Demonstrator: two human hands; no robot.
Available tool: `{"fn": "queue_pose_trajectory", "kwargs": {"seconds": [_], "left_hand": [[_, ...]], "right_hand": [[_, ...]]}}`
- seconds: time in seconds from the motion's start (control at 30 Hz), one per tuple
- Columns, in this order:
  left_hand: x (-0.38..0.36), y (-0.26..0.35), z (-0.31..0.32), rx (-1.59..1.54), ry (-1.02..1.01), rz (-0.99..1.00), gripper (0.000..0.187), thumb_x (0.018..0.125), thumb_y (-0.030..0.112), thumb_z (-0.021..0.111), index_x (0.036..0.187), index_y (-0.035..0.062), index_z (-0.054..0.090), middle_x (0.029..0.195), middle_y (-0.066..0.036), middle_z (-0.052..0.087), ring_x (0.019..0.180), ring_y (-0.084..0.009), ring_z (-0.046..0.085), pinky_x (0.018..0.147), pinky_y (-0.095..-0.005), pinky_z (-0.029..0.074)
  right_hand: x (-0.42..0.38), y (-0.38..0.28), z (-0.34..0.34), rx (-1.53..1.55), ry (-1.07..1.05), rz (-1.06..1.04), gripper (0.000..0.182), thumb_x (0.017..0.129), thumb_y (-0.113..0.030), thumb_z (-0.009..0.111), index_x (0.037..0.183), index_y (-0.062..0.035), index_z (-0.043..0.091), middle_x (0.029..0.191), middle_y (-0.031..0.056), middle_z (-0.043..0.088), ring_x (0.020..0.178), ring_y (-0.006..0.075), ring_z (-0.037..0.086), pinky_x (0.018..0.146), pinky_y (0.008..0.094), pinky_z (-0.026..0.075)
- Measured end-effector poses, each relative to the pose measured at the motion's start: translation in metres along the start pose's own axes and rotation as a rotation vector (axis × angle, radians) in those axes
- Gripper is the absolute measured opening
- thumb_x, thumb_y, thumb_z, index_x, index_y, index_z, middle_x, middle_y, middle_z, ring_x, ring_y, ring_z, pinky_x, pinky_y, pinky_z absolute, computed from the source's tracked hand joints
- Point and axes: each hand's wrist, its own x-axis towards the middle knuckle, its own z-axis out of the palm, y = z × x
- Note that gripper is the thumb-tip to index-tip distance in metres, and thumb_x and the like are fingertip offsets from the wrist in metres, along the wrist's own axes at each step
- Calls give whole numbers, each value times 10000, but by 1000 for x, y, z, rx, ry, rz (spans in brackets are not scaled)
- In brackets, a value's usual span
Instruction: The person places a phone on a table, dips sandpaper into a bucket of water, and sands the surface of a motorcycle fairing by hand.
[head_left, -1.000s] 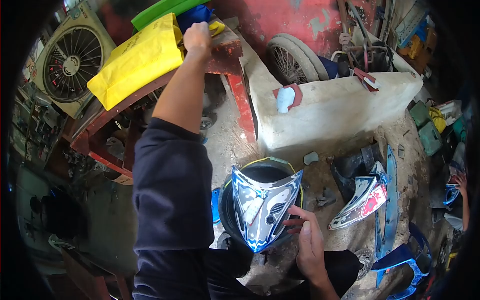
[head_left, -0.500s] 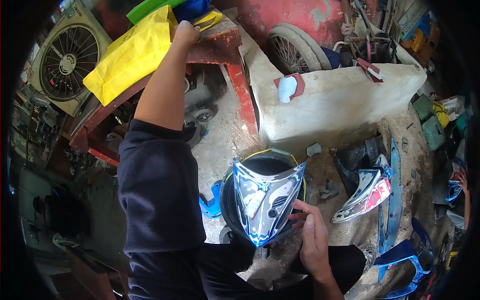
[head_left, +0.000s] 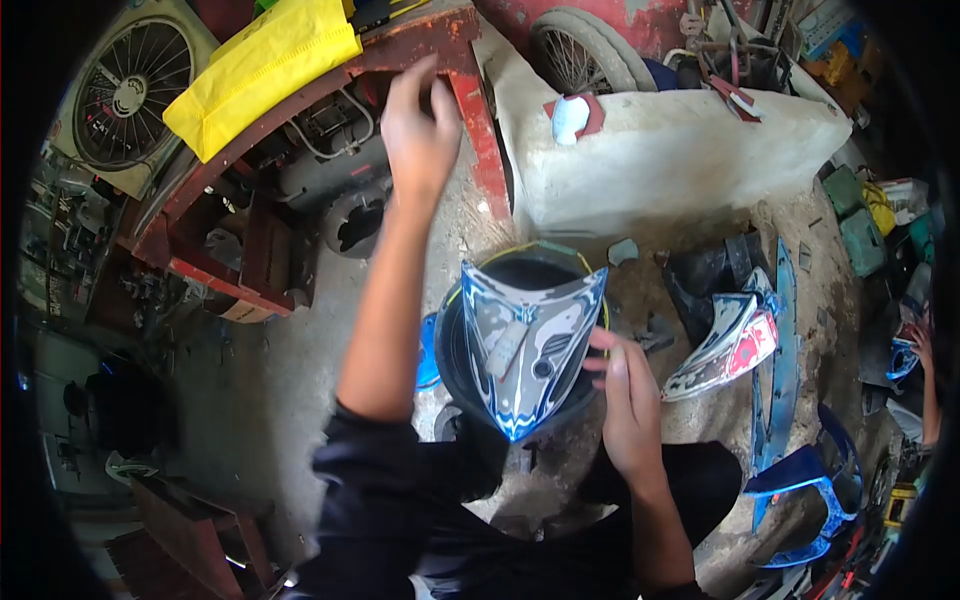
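Observation:
A pointed motorcycle fairing panel (head_left: 525,385), blue with white and grey patches, lies across a black bucket (head_left: 455,375) in front of me. On the panel rests a small pale folded piece with a reddish edge (head_left: 507,348). My right hand (head_left: 632,415) is at the panel's right edge, fingers stretched toward it and thumb apart. Blurred by motion, my left hand (head_left: 422,135) is raised beside the red table's corner, thumb and forefinger apart, nothing visible between them. Left of it, a yellow bag (head_left: 265,75) lies on the red table (head_left: 440,40).
A white-and-red panel (head_left: 725,350) and long blue strips (head_left: 775,400) lie on the floor at right. Behind the bucket stands a pale low wall (head_left: 660,165) with a red-and-white scrap (head_left: 572,118) on it. Another person's hand (head_left: 922,345) shows at far right.
My left hand has come off the yellow bag's strap area and moved down and right, toward me. The view has shifted slightly; my right hand stays at the panel's edge.

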Motion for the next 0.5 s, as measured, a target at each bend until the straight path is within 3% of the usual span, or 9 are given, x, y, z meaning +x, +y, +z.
{"fn": "queue_pose_trajectory", "kwargs": {"seconds": [0.07, 0.1, 0.13, 0.17, 0.23, 0.37, 0.43, 0.47, 0.5], "left_hand": [[-83, -1, -24, -8, -57, -425, 348, 984, 123, 616, 1308, -4, 626, 1165, -212, 723, 1109, -284, 710, 970, -377, 532], [-135, -13, -35, 79, -56, -488, 401, 966, 137, 630, 1336, -14, 600, 1175, -223, 718, 1124, -310, 705, 979, -389, 530], [-183, -13, -48, 135, -96, -656, 468, 921, 109, 642, 1356, -49, 570, 1186, -277, 680, 1122, -399, 665, 1005, -450, 508], [-244, -28, -58, 246, -176, -705, 547, 906, 105, 635, 1414, -53, 507, 1228, -315, 629, 1142, -467, 621, 1028, -485, 483], [-312, 1, -78, 538, -343, -942, 633, 889, 83, 639, 1469, -59, 427, 1276, -355, 562, 1150, -521, 581, 1045, -520, 455], [-363, 8, -108, 369, -370, -930, 702, 878, 71, 655, 1506, -50, 366, 1320, -389, 509, 1167, -554, 553, 1063, -540, 433], [-347, 21, -116, 378, -444, -1144, 729, 872, 67, 669, 1521, -42, 354, 1371, -373, 509, 1223, -543, 538, 1095, -514, 422], [-395, -16, -112, 258, -417, -936, 753, 874, 30, 649, 1552, -27, 325, 1410, -348, 524, 1245, -518, 554, 1095, -500, 437], [-399, -12, -118, 257, -410, -934, 753, 874, 30, 649, 1552, -27, 325, 1410, -348, 524, 1245, -518, 554, 1095, -500, 437]], "right_hand": [[-1, 8, 7, -17, 6, 25, 319, 1101, -174, 474, 1273, 62, 604, 1170, 153, 643, 994, 204, 664, 878, 328, 515], [-2, 13, 10, -38, 11, 43, 323, 1100, -193, 489, 1273, 52, 610, 1166, 149, 647, 990, 197, 664, 866, 325, 516], [-3, 23, 13, -51, 12, 28, 327, 1098, -208, 500, 1272, 44, 613, 1158, 144, 650, 984, 193, 665, 855, 321, 517], [-5, 35, 17, -63, 13, 13, 331, 1096, -223, 511, 1272, 37, 617, 1150, 139, 654, 978, 188, 665, 844, 318, 517], [-4, 61, 25, -79, 8, 66, 349, 1087, -248, 531, 1271, 37, 616, 1176, 152, 642, 1004, 199, 658, 871, 327, 514], [-4, 123, 37, 23, 49, 270, 438, 1047, -297, 589, 1347, 22, 561, 1312, 221, 564, 1111, 282, 632, 984, 367, 489], [-2, 166, 40, -275, 173, 250, 497, 1021, -298, 617, 1391, 18, 520, 1320, 243, 527, 1184, 348, 580, 1060, 394, 442], [-3, 188, 40, -324, 241, 280, 593, 970, -288, 675, 1436, 10, 462, 1358, 257, 454, 1282, 403, 467, 1137, 460, 355], [-8, 196, 41, -323, 239, 274, 593, 970, -288, 675, 1436, 10, 462, 1358, 257, 454, 1282, 403, 467, 1137, 460, 355]]}}
